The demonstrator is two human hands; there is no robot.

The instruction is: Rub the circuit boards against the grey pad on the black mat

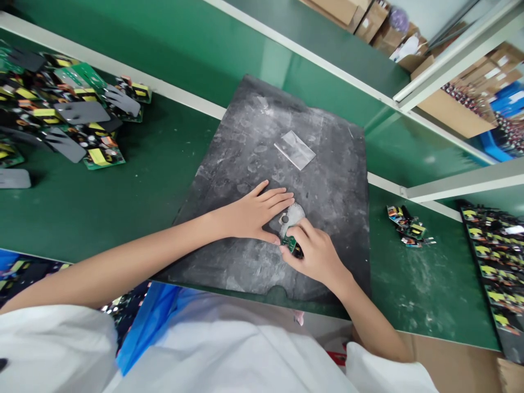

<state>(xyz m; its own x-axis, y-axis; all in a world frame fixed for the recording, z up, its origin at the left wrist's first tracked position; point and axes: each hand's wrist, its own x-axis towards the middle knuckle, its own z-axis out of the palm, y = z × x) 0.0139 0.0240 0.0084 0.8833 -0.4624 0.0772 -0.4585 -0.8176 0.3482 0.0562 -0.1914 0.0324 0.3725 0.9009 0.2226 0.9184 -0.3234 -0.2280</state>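
Note:
My left hand (257, 213) lies flat on the black mat (327, 180) with its fingers spread, their tips beside a grey rounded piece (295, 213). Just right of it, my right hand (309, 246) is closed around a small green circuit board (290, 243), which sits at the near end of the grey piece. The thumb of my left hand reaches close to the board's left edge. Part of the board is hidden under my right fingers. Farther up the mat lies a flat, light grey rectangular plate (295, 150).
Circuit boards with grey plates (82, 112) are heaped on the green bench (164, 147) at the left. A few loose boards (411, 226) lie right of the mat, and a tray of boards (493, 273) is at the far right. Cardboard boxes (370, 22) stand behind.

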